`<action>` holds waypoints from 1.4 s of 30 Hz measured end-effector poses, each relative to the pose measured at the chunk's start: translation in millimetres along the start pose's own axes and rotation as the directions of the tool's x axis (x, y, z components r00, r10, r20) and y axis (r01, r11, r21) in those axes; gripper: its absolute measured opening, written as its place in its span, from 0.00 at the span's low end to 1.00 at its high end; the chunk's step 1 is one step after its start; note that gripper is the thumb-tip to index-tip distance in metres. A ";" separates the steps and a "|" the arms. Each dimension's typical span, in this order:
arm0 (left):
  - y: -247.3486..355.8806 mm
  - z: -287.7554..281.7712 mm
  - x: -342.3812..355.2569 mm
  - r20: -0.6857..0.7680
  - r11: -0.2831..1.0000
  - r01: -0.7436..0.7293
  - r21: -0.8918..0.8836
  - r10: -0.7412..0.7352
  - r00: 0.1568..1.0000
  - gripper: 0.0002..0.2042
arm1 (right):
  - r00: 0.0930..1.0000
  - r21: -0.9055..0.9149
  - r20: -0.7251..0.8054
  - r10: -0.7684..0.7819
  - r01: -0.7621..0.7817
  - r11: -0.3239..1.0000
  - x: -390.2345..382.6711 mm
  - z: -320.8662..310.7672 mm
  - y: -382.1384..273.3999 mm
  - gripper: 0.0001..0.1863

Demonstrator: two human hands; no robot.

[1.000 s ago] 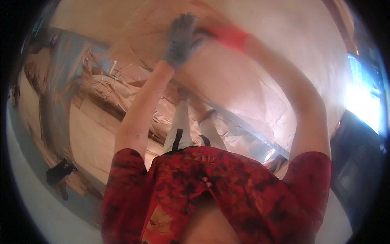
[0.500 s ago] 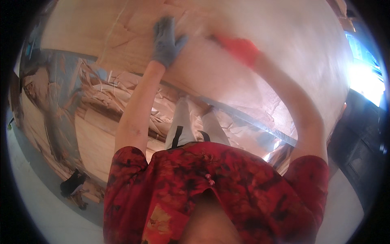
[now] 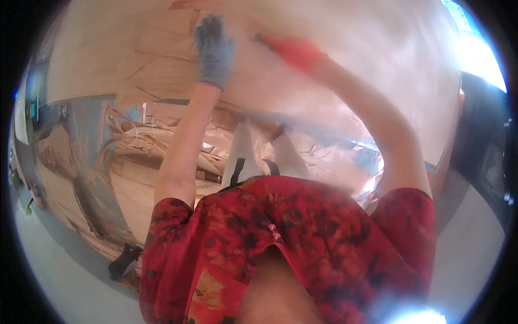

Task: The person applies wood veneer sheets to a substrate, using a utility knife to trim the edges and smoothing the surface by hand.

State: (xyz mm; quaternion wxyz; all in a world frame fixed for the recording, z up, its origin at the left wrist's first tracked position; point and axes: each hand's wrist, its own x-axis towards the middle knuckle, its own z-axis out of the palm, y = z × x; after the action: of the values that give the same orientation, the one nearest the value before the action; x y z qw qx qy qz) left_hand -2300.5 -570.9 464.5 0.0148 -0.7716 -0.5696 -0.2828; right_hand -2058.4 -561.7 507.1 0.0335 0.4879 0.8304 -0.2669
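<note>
My left hand (image 3: 215, 54), in a grey-blue glove, lies flat with its fingers stretched out on a large sheet of thin pale wood veneer (image 3: 334, 92). To its right, my right hand (image 3: 297, 53) wears a red glove and is smeared by motion. Its fingers look closed. A small dark tip (image 3: 261, 38) juts from them toward the left hand, too blurred to name. Around the left hand the veneer shows cracks and torn edges (image 3: 156, 65), and a reddish-brown strip (image 3: 186, 5) lies above it.
Below the sheet's near edge, broken veneer scraps (image 3: 156, 129) are heaped about my legs (image 3: 240, 151). Larger pale sheets (image 3: 127, 189) lie on the left, near a dark object (image 3: 125, 262) on the grey floor (image 3: 81, 275). Bright light (image 3: 480, 59) comes in at the upper right.
My right hand has moved left and slightly up, closer to the left hand. The left hand has shifted a little and stays flat on the veneer. The whole view has turned slightly.
</note>
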 end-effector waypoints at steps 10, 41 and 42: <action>58.4 30.7 -17.2 0.132 0.997 -0.052 -0.049 0.058 0.990 0.28 | 0.998 -0.126 0.015 0.067 -0.065 0.990 -31.2 -16.4 -8.9 0.27; 73.3 -2.4 -10.4 0.113 0.970 -0.213 0.115 0.201 0.973 0.28 | 0.309 0.997 0.018 0.951 0.060 -0.039 -426.7 90.1 24.9 0.15; 67.8 -2.9 -12.9 0.130 0.970 -0.205 0.132 0.188 0.973 0.28 | 0.277 0.998 0.054 0.959 0.028 -0.064 -424.5 79.3 29.4 0.16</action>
State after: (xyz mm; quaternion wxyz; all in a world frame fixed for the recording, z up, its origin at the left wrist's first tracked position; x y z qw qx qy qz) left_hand -2244.1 -606.9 481.4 0.0652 -0.8364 -0.5092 -0.1923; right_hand -1828.8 -924.6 561.3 -0.5023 0.7530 0.0956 -0.4141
